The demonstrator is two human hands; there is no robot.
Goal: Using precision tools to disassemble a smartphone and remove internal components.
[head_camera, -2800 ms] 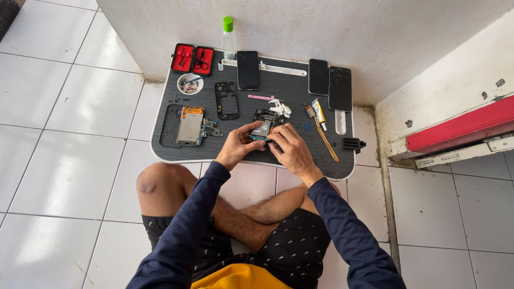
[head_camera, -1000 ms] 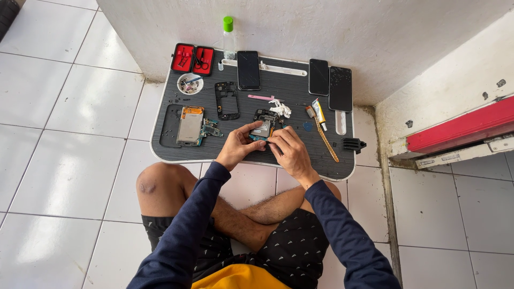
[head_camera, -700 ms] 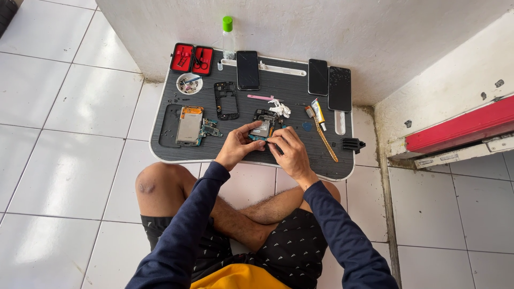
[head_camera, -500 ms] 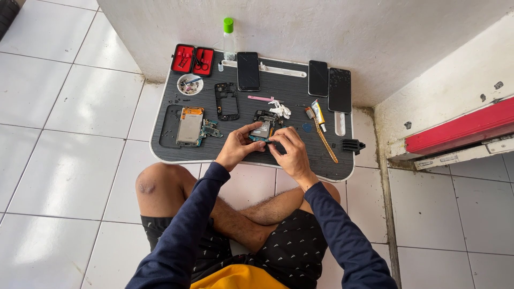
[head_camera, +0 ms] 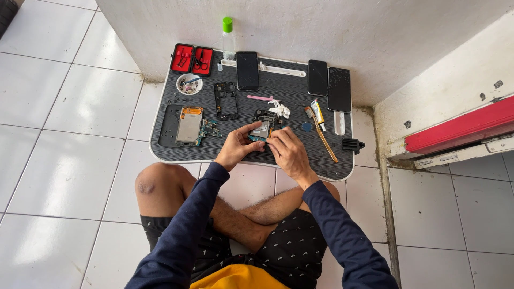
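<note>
Opened phone body (head_camera: 262, 128), a small dark frame with its circuit board showing, is lying near the front middle of the work tray (head_camera: 289, 160), and both hands are meeting over it. That tray, a dark ribbed board with a pale rim, is sitting on white floor tiles against a rough wall and carrying everything else. Along its far edge three dark phones are lying flat: one (head_camera: 247, 70) in the middle, and two side by side, (head_camera: 317, 77) and (head_camera: 339, 89), to the right. A red tool case (head_camera: 191, 59) is lying open at the far left corner, with a clear bottle with a green cap (head_camera: 227, 37) standing just beside it. A second stripped phone with a metal plate (head_camera: 189, 125) is resting on the left, an empty black frame (head_camera: 226, 100) beyond it, and a small white dish (head_camera: 188, 84) near the case. A long brush (head_camera: 325, 140) and a glue tube (head_camera: 318, 111) are lying to the right, close to the working hand.

The left hand (head_camera: 235, 147) is pinching the phone body's near left edge between thumb and fingers. The right hand (head_camera: 286, 152) is curling closed over its right side; whether it is holding a tool there cannot be told.
</note>
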